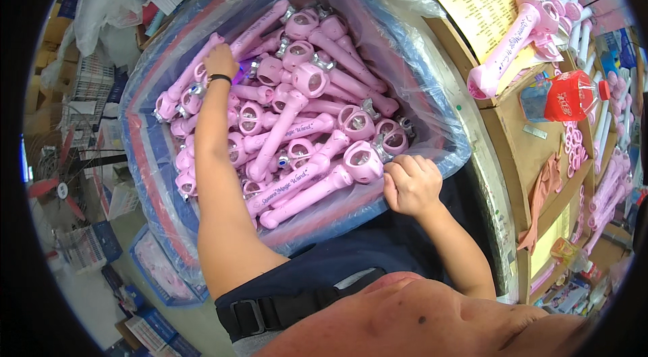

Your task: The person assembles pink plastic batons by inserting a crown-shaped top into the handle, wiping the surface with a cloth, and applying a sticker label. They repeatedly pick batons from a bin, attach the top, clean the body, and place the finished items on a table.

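Observation:
Many pink toy wands [297,120] lie heaped in a large blue bin [150,185] lined with clear plastic. Each has a long handle and a ringed round head, some with silvery foil at the end. At the far left of the heap, my left hand [221,62] is closed around a pink toy wand [183,81]; its fingertips are partly hidden. Purple light glows beside that wrist. My right hand [413,185] is closed in a fist at the near right rim, beside a wand head [363,162]. Whatever its fingers hold, if anything, is hidden.
On the right, a cardboard-topped bench [506,131] bears a single wand [506,46], yellow printed sheets [472,2] and a red-labelled bottle [565,96]. Pink rings and more wands lie farther right. A fan [62,189] and a smaller blue basket [165,266] stand left.

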{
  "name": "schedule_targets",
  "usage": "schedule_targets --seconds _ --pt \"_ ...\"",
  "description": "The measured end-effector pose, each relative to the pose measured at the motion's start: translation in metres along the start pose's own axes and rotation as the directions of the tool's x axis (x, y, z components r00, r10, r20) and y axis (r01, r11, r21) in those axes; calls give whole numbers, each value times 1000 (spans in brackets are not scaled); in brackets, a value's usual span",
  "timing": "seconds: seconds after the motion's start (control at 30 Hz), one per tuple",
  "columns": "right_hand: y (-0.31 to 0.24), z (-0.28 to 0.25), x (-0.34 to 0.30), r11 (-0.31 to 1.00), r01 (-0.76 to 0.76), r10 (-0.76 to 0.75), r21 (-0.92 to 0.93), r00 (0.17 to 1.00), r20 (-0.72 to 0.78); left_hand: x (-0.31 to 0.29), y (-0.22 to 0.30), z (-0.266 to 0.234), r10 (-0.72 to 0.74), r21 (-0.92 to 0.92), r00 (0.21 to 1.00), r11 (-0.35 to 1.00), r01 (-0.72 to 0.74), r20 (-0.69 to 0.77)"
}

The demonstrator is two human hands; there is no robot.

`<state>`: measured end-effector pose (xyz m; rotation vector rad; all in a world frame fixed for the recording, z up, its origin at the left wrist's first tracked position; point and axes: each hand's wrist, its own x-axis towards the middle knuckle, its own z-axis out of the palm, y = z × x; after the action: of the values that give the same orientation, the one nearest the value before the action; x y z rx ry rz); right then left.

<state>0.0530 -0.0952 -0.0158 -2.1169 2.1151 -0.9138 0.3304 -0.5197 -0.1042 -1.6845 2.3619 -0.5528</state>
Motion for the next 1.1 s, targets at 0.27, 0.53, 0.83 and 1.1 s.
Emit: schedule_targets --seconds 0.27,0.53,0.83,1.1 --pt "0 1 -2 1000 18 -17 17 999 -50 -109 -44 -96 -511 -936 793 287 -206 -331" --pt "-2 1 -6 998 39 -35 52 997 -71 -222 113 -128 477 182 674 -868 462 564" --pt "1 4 -7 998 49 -46 30 994 -99 -203 218 -94 424 247 541 -896 369 727" --pt "-1 3 -5 1000 24 -23 12 998 -54 -135 100 -64 739 -473 666 -552 687 104"
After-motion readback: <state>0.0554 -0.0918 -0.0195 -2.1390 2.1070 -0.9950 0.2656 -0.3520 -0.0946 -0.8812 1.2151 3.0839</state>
